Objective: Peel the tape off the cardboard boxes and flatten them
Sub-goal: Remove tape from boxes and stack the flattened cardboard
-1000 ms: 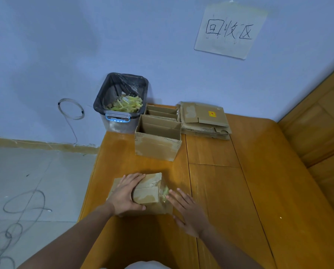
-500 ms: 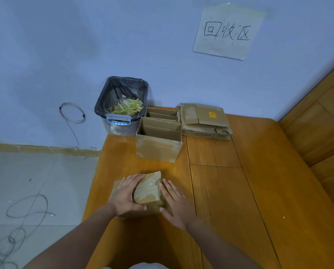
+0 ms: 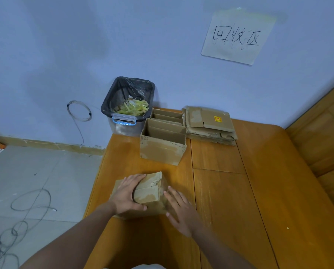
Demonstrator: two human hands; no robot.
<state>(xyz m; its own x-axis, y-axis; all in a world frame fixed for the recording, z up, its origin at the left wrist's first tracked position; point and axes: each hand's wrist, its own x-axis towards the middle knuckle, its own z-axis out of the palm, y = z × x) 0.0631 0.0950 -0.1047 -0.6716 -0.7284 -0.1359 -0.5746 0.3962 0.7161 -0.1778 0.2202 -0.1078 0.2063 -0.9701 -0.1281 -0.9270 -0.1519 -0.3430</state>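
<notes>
On the table [image 3: 259, 191], two hands' straight fingers [image 3: 135, 179] press one box [image 3: 148, 193]; two open boxes [image 3: 162, 150] stand behind.

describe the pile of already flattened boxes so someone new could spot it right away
Start at the paper sign on the wall and drop straight down to the wooden table's far edge. The flattened stack lies there, right of two open boxes. It alone is flat, with a small yellow sticker on top.

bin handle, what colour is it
Blue, on the bin handle, seen clearly in the head view.
</notes>
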